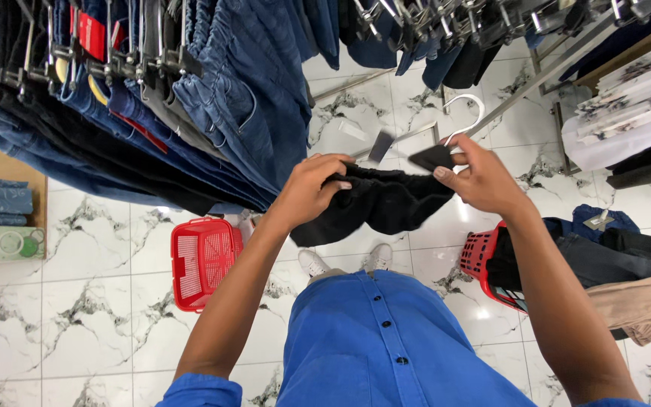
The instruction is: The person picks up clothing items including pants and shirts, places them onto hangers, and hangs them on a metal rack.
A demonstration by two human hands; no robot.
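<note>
A single camera sat on the person's head and looked steeply down along the blue button-front shirt to the white marble-patterned tile floor. It was close to the shirt, which filled the lower middle of the view. Above the shirt the view reached a rack of hanging blue denim garments; left of the shirt lay a red plastic mesh basket. No second view overlapped it.
</note>
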